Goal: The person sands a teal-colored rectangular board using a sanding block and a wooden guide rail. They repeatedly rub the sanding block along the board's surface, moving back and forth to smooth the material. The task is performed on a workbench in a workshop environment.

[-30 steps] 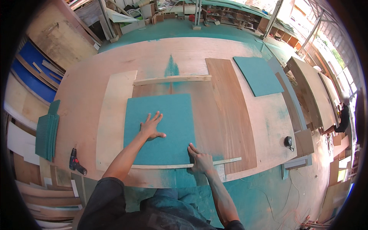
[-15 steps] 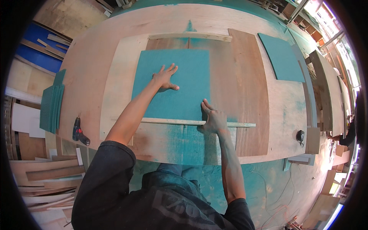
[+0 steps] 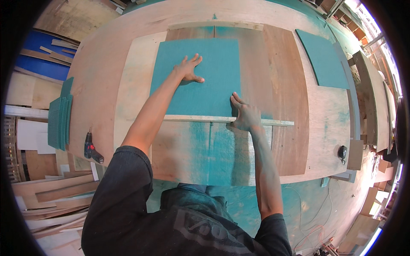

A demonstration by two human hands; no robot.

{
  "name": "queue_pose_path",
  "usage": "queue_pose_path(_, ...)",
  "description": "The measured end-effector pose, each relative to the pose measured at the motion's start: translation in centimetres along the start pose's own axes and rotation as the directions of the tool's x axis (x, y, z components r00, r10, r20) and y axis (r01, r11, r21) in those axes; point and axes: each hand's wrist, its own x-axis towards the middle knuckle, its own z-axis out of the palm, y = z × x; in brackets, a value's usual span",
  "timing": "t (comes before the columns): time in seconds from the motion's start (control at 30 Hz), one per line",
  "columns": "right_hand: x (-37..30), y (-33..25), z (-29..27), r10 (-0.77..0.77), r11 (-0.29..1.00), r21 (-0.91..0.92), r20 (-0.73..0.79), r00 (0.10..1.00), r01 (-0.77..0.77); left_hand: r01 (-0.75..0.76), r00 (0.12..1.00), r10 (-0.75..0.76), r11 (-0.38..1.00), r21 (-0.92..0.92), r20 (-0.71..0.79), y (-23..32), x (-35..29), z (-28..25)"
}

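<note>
A square teal board [image 3: 205, 96] lies flat on wooden panels on the table. My left hand [image 3: 189, 69] rests on its upper middle, fingers spread and palm down, gripping nothing. Along the board's near edge runs a long thin wooden strip [image 3: 192, 118]. My right hand [image 3: 247, 114] is closed over this strip at the board's near right corner. Two of its fingers point forward along the board's right edge; the others are curled and partly hidden. Another wooden strip [image 3: 218, 25] lies across the panels beyond the board.
A second teal board [image 3: 322, 59] lies at the right. On the left are a stack of teal boards [image 3: 59, 123] and a cordless drill [image 3: 90, 148]. A black tape measure [image 3: 342, 152] sits near the right edge. Wood offcuts [image 3: 60, 196] are piled lower left.
The view has shifted, so the table and everything on it appear higher in the picture. Both hands keep their places on the board and strip.
</note>
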Motion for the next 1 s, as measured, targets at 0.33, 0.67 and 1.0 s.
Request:
queue_pose_path(0.33,8.3,1.2,-2.7,0.019,0.999,-0.041,0.011,1.0,-0.018,-0.023,0.999,0.024,0.999,0.031,-0.04,-2.7,8.3,-3.3)
queue_pose_path(0.67,18.4,2.1,-7.3,0.098,0.994,-0.05,0.064,0.993,-0.095,0.132,0.978,-0.139,0.99,-0.055,-0.155,-4.0,15.3,-5.6)
queue_pose_path(1.0,15.5,3.9,-4.7,-0.022,0.997,-0.076,-0.038,0.999,0.019,0.148,0.978,-0.155,0.987,-0.055,-0.143,-2.9,10.5,-5.4)
